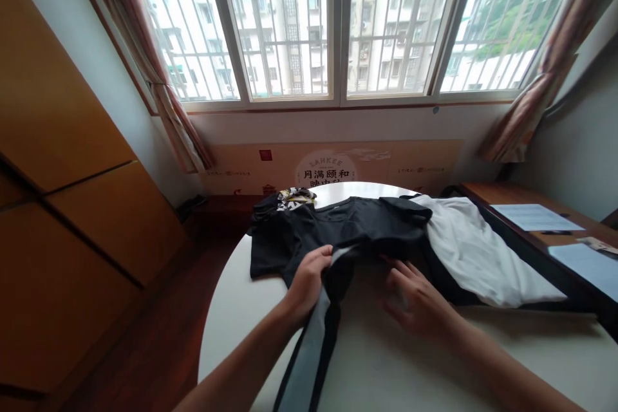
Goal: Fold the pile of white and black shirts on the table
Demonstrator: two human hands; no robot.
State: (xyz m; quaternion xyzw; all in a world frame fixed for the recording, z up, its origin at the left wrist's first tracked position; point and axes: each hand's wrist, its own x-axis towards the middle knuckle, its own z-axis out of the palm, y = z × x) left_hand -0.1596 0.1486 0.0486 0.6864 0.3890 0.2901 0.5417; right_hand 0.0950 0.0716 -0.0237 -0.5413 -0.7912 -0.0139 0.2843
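A black T-shirt (355, 222) with a grey panel lies partly on the round white table (226, 328), its neckline toward the window. My left hand (309, 280) is closed on its fabric and raises a fold, from which a grey and black strip (311, 341) hangs toward me. My right hand (418, 299) is close to the shirt's lifted lower edge. Its fingers are loosely apart and partly blurred, with fingertips at the dark fabric; whether they touch it I cannot tell.
A white garment (483, 251) lies over dark cloth at the table's right. A patterned black, white and yellow cloth (295, 198) is bunched at the far left. Paper sheets (535, 217) rest on a wooden desk (492, 195) to the right. Orange-brown cabinets (87, 206) stand left.
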